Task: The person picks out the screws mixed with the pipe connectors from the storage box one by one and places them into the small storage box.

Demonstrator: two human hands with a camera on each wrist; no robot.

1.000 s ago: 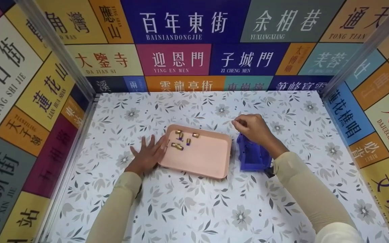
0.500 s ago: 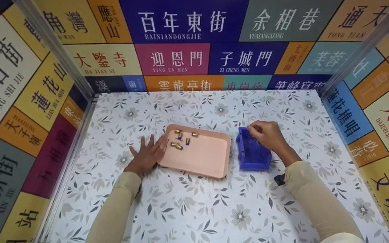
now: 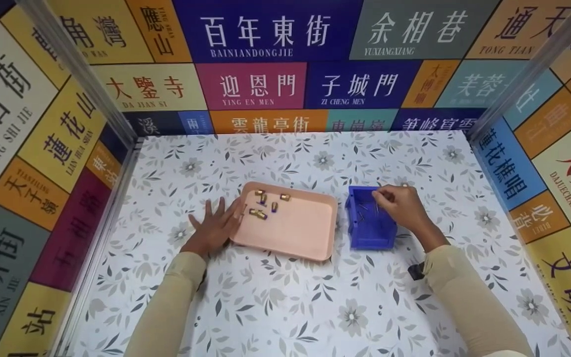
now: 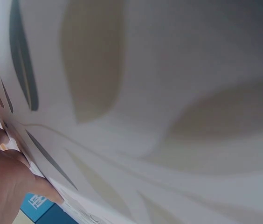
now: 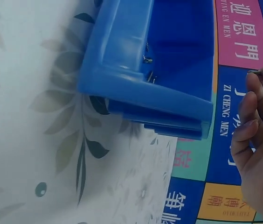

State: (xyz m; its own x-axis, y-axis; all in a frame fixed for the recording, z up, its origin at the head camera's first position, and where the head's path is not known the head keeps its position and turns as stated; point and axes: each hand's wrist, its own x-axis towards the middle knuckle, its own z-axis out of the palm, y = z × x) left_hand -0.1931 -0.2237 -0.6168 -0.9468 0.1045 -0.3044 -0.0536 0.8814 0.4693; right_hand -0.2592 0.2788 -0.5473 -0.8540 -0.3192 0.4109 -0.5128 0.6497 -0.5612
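In the head view, the left hand [image 3: 211, 228] lies beside a pink tray [image 3: 310, 228], fingers straight and spread, the nearest ones touching its left rim; it grips nothing and seems placed to keep the tray from sliding. Brass-coloured pieces [image 3: 274, 207] lie loose inside, grouped towards the tray's far left corner, leaving the rest of its floor bare. Just right of the tray, apart from it, sits a blue bin [image 3: 372, 240] with a few screws [image 3: 362, 210] on its floor. The right hand [image 3: 404, 206] is over the bin's far right part, fingers bent in a pinch, and it hides that corner from above. The bin's place on this side probably suits a short reach. A patterned surface [image 3: 265, 307] carries everything, and lettered panels [image 3: 260, 87] close it in at the back and sides.

The left wrist view is mostly blurred leaf print, with part of the left hand at the lower left edge; whatever its fingertips touch cannot be told here.

The right wrist view shows a small metal piece [image 5: 254, 72], apparently a screw, between the fingertips, the other fingers curled below. The bin's wall blocks part of its inside.
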